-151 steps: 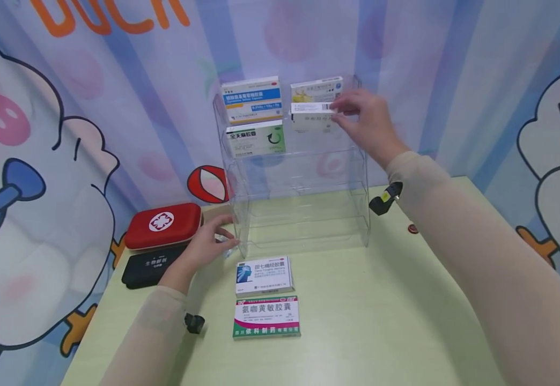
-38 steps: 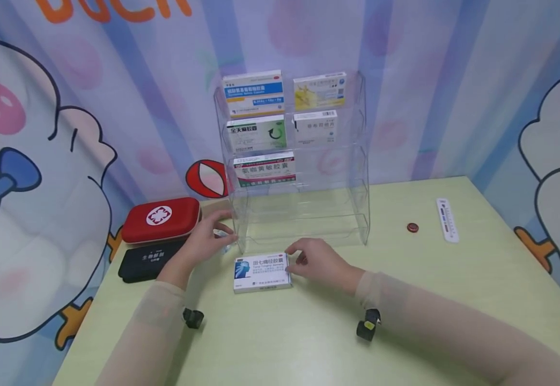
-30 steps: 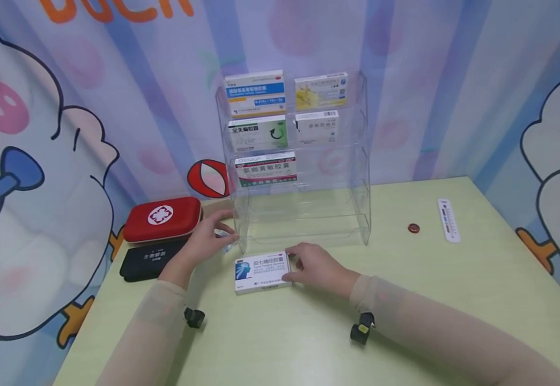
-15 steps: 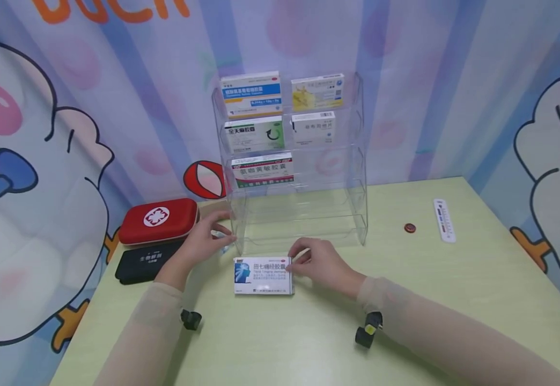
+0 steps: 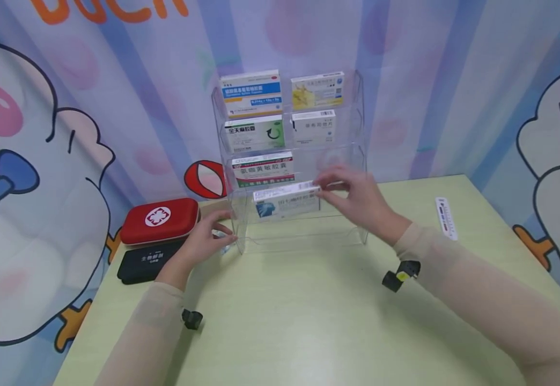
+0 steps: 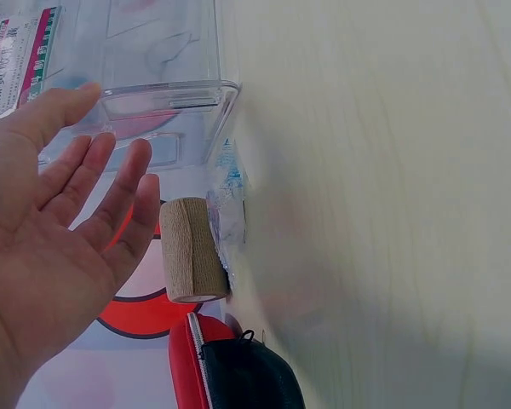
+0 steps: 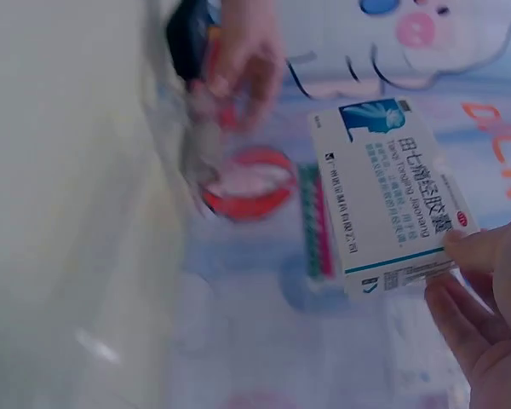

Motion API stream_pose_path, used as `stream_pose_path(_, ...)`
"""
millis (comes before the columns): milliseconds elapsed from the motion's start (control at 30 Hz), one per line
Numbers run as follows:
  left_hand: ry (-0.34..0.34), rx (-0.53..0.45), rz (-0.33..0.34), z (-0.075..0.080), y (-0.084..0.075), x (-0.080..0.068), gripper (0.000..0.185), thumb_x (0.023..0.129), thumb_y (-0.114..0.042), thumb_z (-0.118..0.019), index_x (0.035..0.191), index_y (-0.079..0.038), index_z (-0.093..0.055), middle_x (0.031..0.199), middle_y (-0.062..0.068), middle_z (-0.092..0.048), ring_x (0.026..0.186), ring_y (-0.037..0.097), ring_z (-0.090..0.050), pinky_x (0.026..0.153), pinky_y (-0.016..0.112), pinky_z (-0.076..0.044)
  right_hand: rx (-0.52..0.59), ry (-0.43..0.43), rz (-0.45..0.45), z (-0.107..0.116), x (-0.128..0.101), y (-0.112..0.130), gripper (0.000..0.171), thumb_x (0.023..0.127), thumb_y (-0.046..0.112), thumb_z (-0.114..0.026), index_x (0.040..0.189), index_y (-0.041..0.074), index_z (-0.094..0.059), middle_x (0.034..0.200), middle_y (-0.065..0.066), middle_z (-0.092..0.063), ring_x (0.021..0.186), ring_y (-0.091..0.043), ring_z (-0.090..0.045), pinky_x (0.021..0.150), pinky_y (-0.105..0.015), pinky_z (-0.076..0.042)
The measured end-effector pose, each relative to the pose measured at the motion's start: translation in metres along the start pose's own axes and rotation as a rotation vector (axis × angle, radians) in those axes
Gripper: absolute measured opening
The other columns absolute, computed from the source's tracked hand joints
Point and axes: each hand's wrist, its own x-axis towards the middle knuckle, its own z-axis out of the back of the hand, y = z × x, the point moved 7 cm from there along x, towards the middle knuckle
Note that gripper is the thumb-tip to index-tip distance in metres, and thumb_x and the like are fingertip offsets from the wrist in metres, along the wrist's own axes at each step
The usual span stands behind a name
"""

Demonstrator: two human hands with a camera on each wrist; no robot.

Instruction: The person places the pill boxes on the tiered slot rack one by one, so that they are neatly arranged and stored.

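My right hand (image 5: pixel 357 198) pinches the right end of a white medicine box (image 5: pixel 287 201) with a blue picture, thumb and fingertips at its edge in the right wrist view. The box overlaps the lower tiers of a clear display rack (image 5: pixel 304 236), tilted slightly. My left hand (image 5: pixel 207 238) is beside the rack's lower left side, fingers loosely spread, thumb tip right at the rack's edge in the left wrist view. Above, the rack holds a blue-and-white box (image 5: pixel 252 95), a yellow-and-white box (image 5: pixel 317 90), a green-and-white box (image 5: pixel 255 133), a white box (image 5: pixel 314 127) and a red-and-green box (image 5: pixel 263 169).
A red zip case (image 5: pixel 159 221) and a black case (image 5: pixel 147 262) lie left of the rack. Behind my left hand are a tan bandage roll (image 6: pixel 190 249) and a clear plastic packet (image 6: pixel 228 204). A white ruler-like strip (image 5: pixel 446 219) lies at the right.
My right hand has lifted the blue-pictured box from the table up to the rack. Earlier, the white and red-and-green boxes came into the rack's tiers. My left hand stays put.
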Motion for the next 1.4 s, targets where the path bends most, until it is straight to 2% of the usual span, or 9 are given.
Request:
stream_pose_path(133, 0.004, 0.006, 0.0, 0.0, 0.0, 0.0, 0.066, 0.094, -0.023, -0.077, 0.152, -0.022, -0.045, 0.152, 0.01, -0.05, 0.121, 0.03, -0.063, 0.094, 0.04, -0.06, -0.013, -0.125, 0.076, 0.046, 0.028, 0.006, 0.024, 0.087, -0.007, -0.077, 0.11, -0.001, -0.073, 0.12, -0.012, -0.07, 0.101, -0.015, -0.071, 0.091, -0.021, -0.059)
stream_pose_path(267, 0.004, 0.009, 0.0, 0.002, -0.001, 0.0, 0.066, 0.094, -0.023, -0.077, 0.152, -0.022, -0.045, 0.151, 0.009, -0.051, 0.121, 0.03, -0.062, 0.09, 0.036, -0.061, -0.042, -0.24, 0.08, 0.08, 0.048, 0.002, 0.021, 0.089, -0.005, -0.075, 0.111, -0.004, -0.073, 0.117, -0.01, -0.069, 0.102, -0.007, -0.069, 0.093, -0.02, -0.057)
stream_pose_path(433, 0.007, 0.015, -0.004, 0.002, -0.004, 0.002, 0.067, 0.094, -0.022, -0.077, 0.152, -0.021, -0.044, 0.152, 0.009, -0.05, 0.121, 0.03, -0.063, 0.096, 0.042, -0.06, -0.112, -0.286, 0.04, 0.102, 0.058, -0.01, 0.023, 0.09, -0.003, -0.076, 0.112, -0.003, -0.074, 0.117, -0.008, -0.069, 0.107, -0.016, -0.07, 0.093, -0.021, -0.058)
stream_pose_path(533, 0.007, 0.021, -0.011, 0.001, -0.004, 0.002, 0.067, 0.094, -0.021, -0.077, 0.152, -0.019, -0.044, 0.152, 0.009, -0.05, 0.12, 0.03, -0.063, 0.1, 0.046, -0.058, -0.16, -0.25, 0.028, 0.103, 0.058, -0.019, 0.022, 0.089, -0.004, -0.076, 0.111, -0.003, -0.075, 0.118, -0.008, -0.069, 0.107, -0.022, -0.07, 0.092, -0.021, -0.058)
stream_pose_path(700, 0.005, 0.022, -0.007, 0.001, -0.003, 0.001, 0.066, 0.094, -0.02, -0.077, 0.151, -0.02, -0.045, 0.151, 0.009, -0.051, 0.119, 0.03, -0.063, 0.099, 0.046, -0.058, -0.256, -0.174, 0.025, 0.094, 0.055, -0.032, 0.02, 0.091, -0.002, -0.075, 0.111, -0.001, -0.075, 0.12, -0.01, -0.069, 0.108, -0.022, -0.069, 0.087, -0.018, -0.059)
stream_pose_path(900, 0.003, 0.028, -0.018, 0.002, -0.004, 0.001, 0.065, 0.094, -0.019, -0.077, 0.151, -0.02, -0.045, 0.15, 0.01, -0.051, 0.119, 0.03, -0.063, 0.099, 0.046, -0.058, -0.374, -0.081, 0.044, 0.077, 0.055, -0.041, 0.018, 0.092, 0.003, -0.075, 0.11, 0.002, -0.076, 0.117, -0.01, -0.071, 0.104, -0.024, -0.072, 0.082, -0.032, -0.063)
stream_pose_path(1167, 0.001, 0.025, -0.011, 0.002, -0.003, 0.001, 0.064, 0.093, -0.02, -0.077, 0.15, -0.022, -0.046, 0.149, 0.009, -0.052, 0.12, 0.03, -0.063, 0.097, 0.046, -0.059, -0.456, 0.043, -0.055, 0.065, 0.056, -0.047, 0.02, 0.093, 0.003, -0.074, 0.113, 0.001, -0.074, 0.114, -0.016, -0.071, 0.105, -0.033, -0.069, 0.096, -0.049, -0.057)
stream_pose_path(1300, -0.001, 0.032, -0.01, 0.002, -0.003, 0.001, 0.064, 0.094, -0.02, -0.077, 0.15, -0.021, -0.046, 0.15, 0.009, -0.051, 0.12, 0.03, -0.063, 0.099, 0.047, -0.058, -0.522, 0.09, -0.081, 0.06, 0.058, -0.048, 0.021, 0.093, 0.006, -0.074, 0.113, 0.001, -0.075, 0.116, -0.018, -0.073, 0.107, -0.036, -0.07, 0.096, -0.049, -0.056)
stream_pose_path(1400, 0.001, 0.035, -0.001, 0.003, -0.002, 0.0, 0.065, 0.094, -0.021, -0.077, 0.151, -0.021, -0.046, 0.151, 0.009, -0.051, 0.12, 0.03, -0.063, 0.099, 0.046, -0.058, -0.492, 0.065, -0.053, 0.062, 0.054, -0.045, 0.024, 0.093, 0.004, -0.074, 0.117, -0.002, -0.074, 0.125, -0.02, -0.071, 0.113, -0.037, -0.069, 0.093, -0.048, -0.06)
